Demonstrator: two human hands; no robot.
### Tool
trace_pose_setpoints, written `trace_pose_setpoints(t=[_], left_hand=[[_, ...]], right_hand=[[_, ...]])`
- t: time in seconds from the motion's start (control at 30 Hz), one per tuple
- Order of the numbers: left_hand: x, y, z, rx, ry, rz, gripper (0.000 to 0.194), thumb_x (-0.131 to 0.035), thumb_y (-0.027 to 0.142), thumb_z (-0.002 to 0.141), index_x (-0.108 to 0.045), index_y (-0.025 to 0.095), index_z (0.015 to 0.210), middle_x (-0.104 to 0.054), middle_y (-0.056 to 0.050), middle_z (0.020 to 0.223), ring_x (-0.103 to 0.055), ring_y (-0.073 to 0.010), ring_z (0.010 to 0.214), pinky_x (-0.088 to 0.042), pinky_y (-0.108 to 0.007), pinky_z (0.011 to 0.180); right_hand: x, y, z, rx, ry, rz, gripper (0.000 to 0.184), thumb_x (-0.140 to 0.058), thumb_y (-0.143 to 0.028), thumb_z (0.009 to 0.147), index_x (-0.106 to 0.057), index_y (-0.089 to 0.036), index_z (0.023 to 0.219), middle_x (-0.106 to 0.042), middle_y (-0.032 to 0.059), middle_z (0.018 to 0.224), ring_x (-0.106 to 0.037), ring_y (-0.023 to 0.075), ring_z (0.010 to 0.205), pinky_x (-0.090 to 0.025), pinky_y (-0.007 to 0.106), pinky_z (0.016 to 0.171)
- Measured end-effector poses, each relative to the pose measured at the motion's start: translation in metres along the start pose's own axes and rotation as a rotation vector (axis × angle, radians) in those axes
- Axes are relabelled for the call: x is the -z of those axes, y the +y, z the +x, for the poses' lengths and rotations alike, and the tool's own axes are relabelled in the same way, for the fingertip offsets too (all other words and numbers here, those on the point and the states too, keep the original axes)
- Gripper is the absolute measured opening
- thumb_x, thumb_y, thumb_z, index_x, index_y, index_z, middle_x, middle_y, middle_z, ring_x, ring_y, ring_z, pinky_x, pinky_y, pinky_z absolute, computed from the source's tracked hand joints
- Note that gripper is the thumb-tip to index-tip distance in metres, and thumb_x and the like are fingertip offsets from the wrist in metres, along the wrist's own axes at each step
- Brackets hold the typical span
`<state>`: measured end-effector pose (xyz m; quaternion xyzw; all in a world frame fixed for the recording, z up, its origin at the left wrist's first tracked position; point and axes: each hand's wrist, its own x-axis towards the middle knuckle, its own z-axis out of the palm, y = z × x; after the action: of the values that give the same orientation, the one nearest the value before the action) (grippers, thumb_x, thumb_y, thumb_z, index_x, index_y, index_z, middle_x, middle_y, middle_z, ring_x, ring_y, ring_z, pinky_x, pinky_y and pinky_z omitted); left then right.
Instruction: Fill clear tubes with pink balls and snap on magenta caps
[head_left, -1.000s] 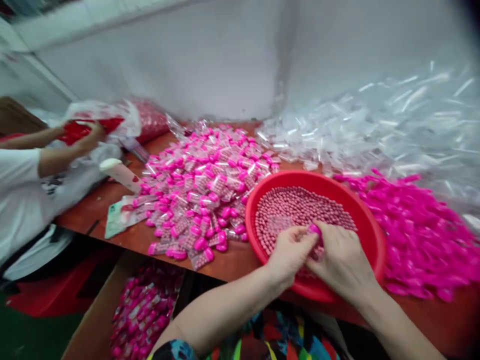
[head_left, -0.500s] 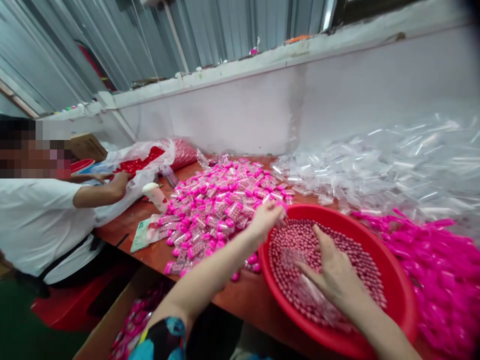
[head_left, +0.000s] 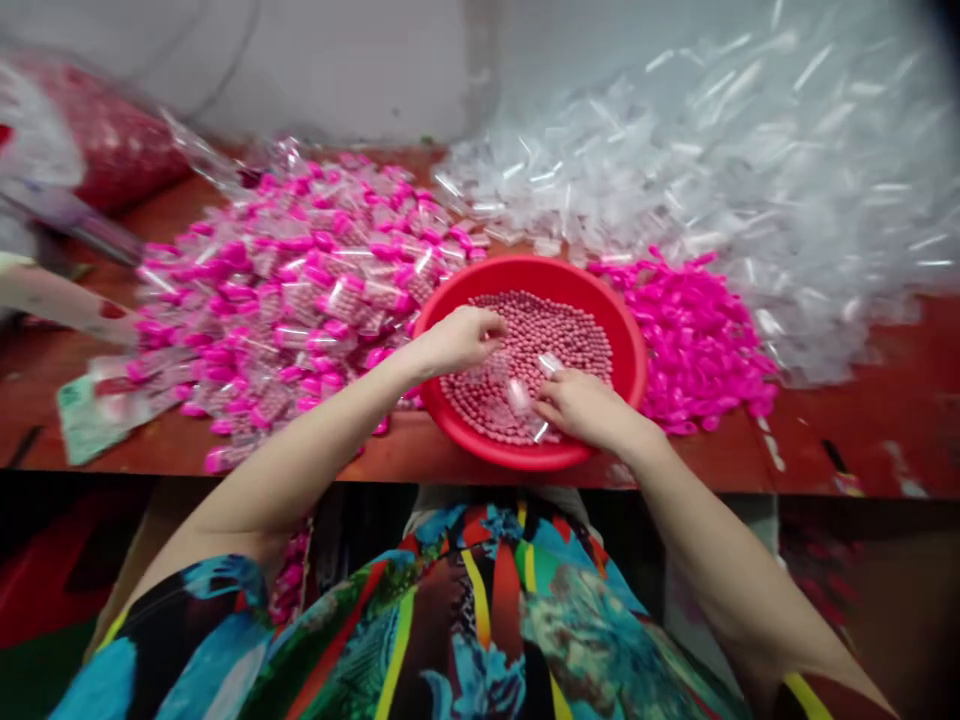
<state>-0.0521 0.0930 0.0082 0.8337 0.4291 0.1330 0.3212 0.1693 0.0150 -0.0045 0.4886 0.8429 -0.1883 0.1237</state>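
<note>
A red table (head_left: 817, 440) bears clear containers (head_left: 675, 170) heaped at two o'clock from the red basin (head_left: 626, 345), filled containers (head_left: 300, 290) toward ten, and pink caps (head_left: 694, 350) at three. Inside are pink beads (head_left: 559, 325). The left hand (head_left: 459, 340) curls over its nine-o'clock side, contents unclear. The right hand (head_left: 589, 405), at four, has fingers by several clear containers; whether it grasps one cannot be told.
</note>
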Motion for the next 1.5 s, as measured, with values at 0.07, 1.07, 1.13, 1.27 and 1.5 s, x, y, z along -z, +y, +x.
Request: trace_pose_setpoints(t=[0.07, 1.07, 1.13, 1.27, 1.5], left_hand=[[-0.014, 0.007, 0.003, -0.073, -0.181, 0.225, 0.029, -0.055, 0.007, 0.082, -0.076, 0.011, 0.102, -0.074, -0.012, 0.105, -0.067, -0.0236, 0.101, -0.049, -0.031, 0.091], [-0.021, 0.011, 0.001, 0.144, -0.368, -0.431, 0.037, -0.072, 0.031, 0.075, -0.073, 0.015, 0.109, -0.077, -0.008, 0.104, -0.069, -0.0204, 0.096, -0.051, -0.031, 0.088], [-0.017, 0.006, 0.016, 0.099, -0.279, -0.147, 0.036, -0.07, 0.027, 0.076, -0.074, 0.014, 0.11, -0.077, -0.008, 0.101, -0.069, -0.0223, 0.096, -0.051, -0.032, 0.089], [-0.018, 0.004, 0.052, -0.019, -0.129, 0.306, 0.027, -0.057, 0.01, 0.079, -0.076, 0.011, 0.099, -0.074, -0.013, 0.097, -0.066, -0.0252, 0.099, -0.047, -0.035, 0.096], [-0.068, 0.011, 0.09, -0.065, -0.16, 0.325, 0.026, -0.051, 0.002, 0.078, -0.074, 0.01, 0.084, -0.071, -0.021, 0.101, -0.061, -0.0312, 0.11, -0.045, -0.039, 0.099]], right_hand=[[0.001, 0.004, -0.001, 0.029, -0.018, 0.075, 0.037, -0.043, -0.037, 0.105, -0.075, -0.018, 0.108, -0.075, 0.0131, 0.107, -0.069, 0.0256, 0.1, -0.046, 0.033, 0.085], [-0.011, 0.016, -0.006, 0.099, 0.43, 0.418, 0.02, -0.057, -0.02, 0.099, -0.072, -0.019, 0.112, -0.076, 0.0072, 0.107, -0.067, 0.0207, 0.103, -0.046, 0.032, 0.093], [-0.008, 0.013, -0.004, -0.059, 0.372, 0.304, 0.028, -0.053, -0.025, 0.102, -0.067, -0.016, 0.123, -0.073, 0.0127, 0.12, -0.066, 0.025, 0.112, -0.048, 0.036, 0.097], [0.0, -0.006, 0.004, -0.251, 0.178, 0.09, 0.042, -0.05, -0.04, 0.102, -0.063, -0.011, 0.13, -0.068, 0.0194, 0.125, -0.067, 0.0342, 0.112, -0.051, 0.044, 0.093], [-0.001, -0.026, -0.018, -0.091, 0.218, 0.115, 0.036, -0.038, -0.033, 0.106, -0.067, -0.017, 0.122, -0.071, 0.0152, 0.121, -0.062, 0.0318, 0.116, -0.044, 0.048, 0.103]])
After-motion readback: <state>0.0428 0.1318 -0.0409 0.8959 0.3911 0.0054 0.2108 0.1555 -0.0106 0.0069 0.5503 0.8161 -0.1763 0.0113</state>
